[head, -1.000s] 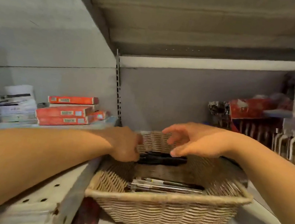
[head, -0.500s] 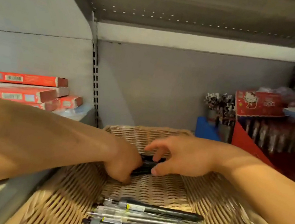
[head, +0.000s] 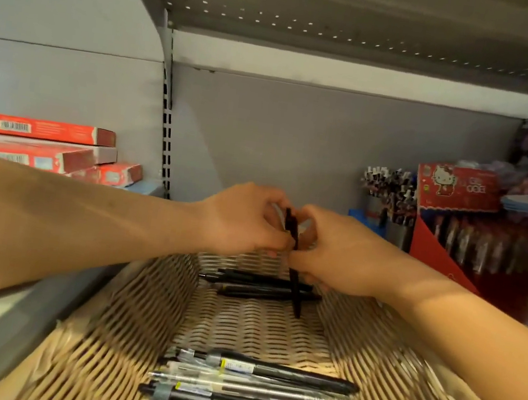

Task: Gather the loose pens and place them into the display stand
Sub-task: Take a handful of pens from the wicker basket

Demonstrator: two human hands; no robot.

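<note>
Nearest the viewer, at the front of the wicker basket (head: pixel 122 326), lies a row of packaged pens (head: pixel 249 391), side by side and crosswise; four are plain to see and a fifth shows at the frame's lower edge, so the count is at least five. They lie flat, presumably dropped there as loose stock awaiting sorting.

Farther in, against the basket's far wall, sits a small heap of black pens (head: pixel 260 286), about three, though they overlap and blur and an exact count cannot be given.

Above that heap both hands meet. The left hand (head: pixel 246 221) and the right hand (head: pixel 336 254) have their fingers curled around a single upright black pen (head: pixel 294 265), pinching it from either side; its lower tip points down toward the basket floor. The two-handed hold looks like squaring up gathered pens before carrying them off, in my judgement.

Beyond, to the right, stands the red display stand (head: pixel 444 259), with a cup of pens (head: pixel 388 197) just beside it. To the left, four red boxes (head: pixel 39 148) are stacked on the neighbouring shelf.
</note>
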